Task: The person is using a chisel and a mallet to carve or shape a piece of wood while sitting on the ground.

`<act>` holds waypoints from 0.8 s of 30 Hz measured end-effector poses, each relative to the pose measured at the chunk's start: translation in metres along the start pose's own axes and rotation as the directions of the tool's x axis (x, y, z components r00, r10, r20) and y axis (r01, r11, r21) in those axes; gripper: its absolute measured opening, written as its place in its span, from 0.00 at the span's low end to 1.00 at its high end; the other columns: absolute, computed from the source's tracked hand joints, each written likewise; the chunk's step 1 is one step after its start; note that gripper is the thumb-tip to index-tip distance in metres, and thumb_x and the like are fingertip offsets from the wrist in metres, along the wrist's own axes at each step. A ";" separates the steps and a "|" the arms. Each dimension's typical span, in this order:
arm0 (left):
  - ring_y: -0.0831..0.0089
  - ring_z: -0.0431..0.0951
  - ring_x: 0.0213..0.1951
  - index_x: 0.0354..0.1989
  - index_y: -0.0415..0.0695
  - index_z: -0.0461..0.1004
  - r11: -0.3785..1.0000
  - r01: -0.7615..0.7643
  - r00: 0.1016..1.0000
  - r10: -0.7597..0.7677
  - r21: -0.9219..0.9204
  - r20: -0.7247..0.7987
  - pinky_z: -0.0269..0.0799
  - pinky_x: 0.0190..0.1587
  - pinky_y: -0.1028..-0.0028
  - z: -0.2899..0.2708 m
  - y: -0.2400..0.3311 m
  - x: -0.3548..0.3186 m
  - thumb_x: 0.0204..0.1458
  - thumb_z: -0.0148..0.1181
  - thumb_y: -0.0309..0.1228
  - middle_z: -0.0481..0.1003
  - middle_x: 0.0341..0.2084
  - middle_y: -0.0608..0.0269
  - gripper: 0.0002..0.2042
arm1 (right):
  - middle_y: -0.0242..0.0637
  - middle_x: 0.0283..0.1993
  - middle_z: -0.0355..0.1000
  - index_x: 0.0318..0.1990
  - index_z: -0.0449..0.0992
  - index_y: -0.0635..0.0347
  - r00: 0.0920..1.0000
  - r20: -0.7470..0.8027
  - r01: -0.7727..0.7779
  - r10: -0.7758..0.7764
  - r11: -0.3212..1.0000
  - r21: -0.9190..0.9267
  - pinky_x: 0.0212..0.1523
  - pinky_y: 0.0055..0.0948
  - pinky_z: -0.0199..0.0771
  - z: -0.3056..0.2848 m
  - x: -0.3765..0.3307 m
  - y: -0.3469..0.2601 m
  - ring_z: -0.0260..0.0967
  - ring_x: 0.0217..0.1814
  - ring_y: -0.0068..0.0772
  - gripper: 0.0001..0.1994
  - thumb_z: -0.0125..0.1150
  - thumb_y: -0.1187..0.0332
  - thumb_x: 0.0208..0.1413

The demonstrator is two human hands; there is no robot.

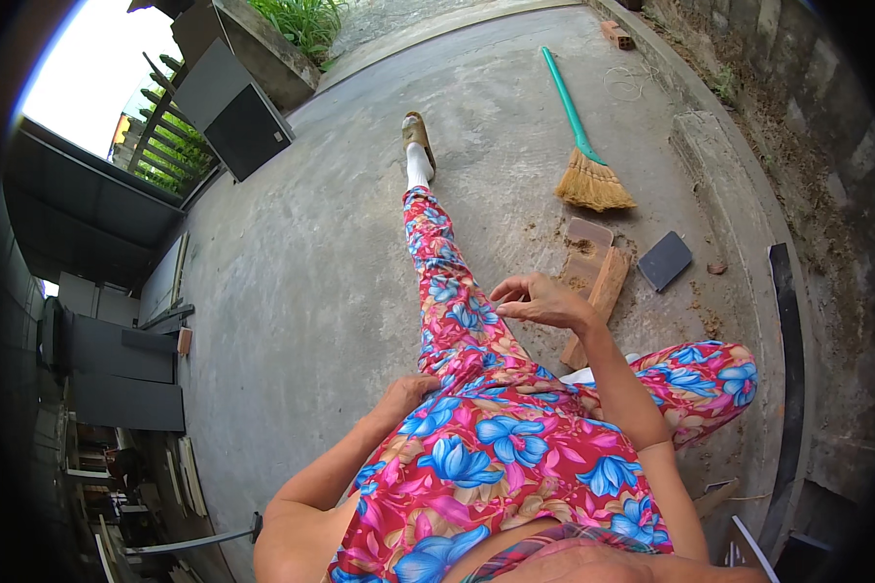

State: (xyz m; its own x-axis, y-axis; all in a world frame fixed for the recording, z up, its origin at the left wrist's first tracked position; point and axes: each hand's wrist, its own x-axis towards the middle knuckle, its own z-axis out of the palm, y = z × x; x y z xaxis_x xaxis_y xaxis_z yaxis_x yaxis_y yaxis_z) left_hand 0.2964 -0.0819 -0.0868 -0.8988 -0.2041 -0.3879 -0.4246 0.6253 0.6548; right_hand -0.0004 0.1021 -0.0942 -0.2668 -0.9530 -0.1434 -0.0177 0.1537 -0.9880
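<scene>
Head view: concrete floor [292, 253] around hands; floral trousers [447, 277] under both; broom [581, 144] beyond right hand [546, 301], wood block [599, 299] just right of it. Right fingers curled, gap narrow (pinching cloth? cannot tell). Left hand [405, 398] at thigh, fingertips hidden, grip unclear. Dark slab [665, 260] right of both.

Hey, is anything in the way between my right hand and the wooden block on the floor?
Nothing visible stands between your right hand and the wooden block. The dark grey slab lies to the block's right, off that path.
</scene>
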 end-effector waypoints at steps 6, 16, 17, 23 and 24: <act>0.48 0.77 0.44 0.42 0.38 0.76 0.976 -0.217 0.916 0.197 0.021 0.349 0.71 0.50 0.59 -0.028 -0.008 -0.012 0.52 0.58 0.35 0.77 0.41 0.43 0.14 | 0.36 0.39 0.79 0.49 0.78 0.63 0.989 -0.061 -0.133 0.133 0.991 0.010 0.32 0.25 0.74 -0.011 0.012 0.020 0.72 0.32 0.23 0.17 0.65 0.62 0.56; 0.44 0.77 0.47 0.48 0.37 0.72 0.979 -0.151 0.903 0.079 0.140 0.421 0.71 0.48 0.55 -0.070 0.060 -0.036 0.56 0.56 0.35 0.77 0.42 0.39 0.16 | 0.29 0.33 0.76 0.47 0.77 0.59 0.931 -0.158 -0.314 0.329 0.942 0.116 0.23 0.14 0.64 -0.021 0.025 0.072 0.68 0.26 0.13 0.14 0.63 0.63 0.58; 0.44 0.77 0.44 0.46 0.37 0.72 0.956 -0.211 0.882 0.097 0.204 0.461 0.72 0.46 0.55 -0.077 0.072 -0.031 0.56 0.56 0.35 0.77 0.39 0.39 0.15 | 0.28 0.34 0.77 0.47 0.78 0.58 0.920 -0.178 -0.335 0.350 0.936 0.111 0.24 0.16 0.66 -0.024 0.024 0.084 0.69 0.27 0.15 0.15 0.64 0.60 0.56; 0.44 0.78 0.37 0.42 0.35 0.72 0.897 -0.350 0.860 0.194 0.269 0.472 0.73 0.40 0.56 -0.080 0.098 0.002 0.54 0.60 0.35 0.77 0.31 0.41 0.15 | 0.29 0.30 0.77 0.41 0.79 0.55 0.823 -0.336 -0.446 0.457 0.888 0.115 0.22 0.21 0.69 -0.028 0.018 0.140 0.71 0.25 0.20 0.12 0.64 0.58 0.53; 0.43 0.79 0.36 0.42 0.33 0.70 0.897 -0.319 0.882 0.164 0.305 0.441 0.74 0.39 0.55 -0.077 0.101 0.006 0.54 0.60 0.35 0.77 0.30 0.40 0.16 | 0.29 0.30 0.77 0.41 0.79 0.55 0.821 -0.336 -0.450 0.461 0.886 0.113 0.22 0.21 0.69 -0.025 0.017 0.146 0.71 0.25 0.20 0.12 0.64 0.58 0.53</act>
State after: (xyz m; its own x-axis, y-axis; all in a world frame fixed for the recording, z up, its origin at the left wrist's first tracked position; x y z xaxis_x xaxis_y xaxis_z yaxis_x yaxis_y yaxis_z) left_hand 0.2398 -0.0778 0.0272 -0.8147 0.2548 -0.5209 -0.0607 0.8559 0.5135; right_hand -0.0322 0.1149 -0.2395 -0.5514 -0.6242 -0.5534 0.2133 0.5358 -0.8170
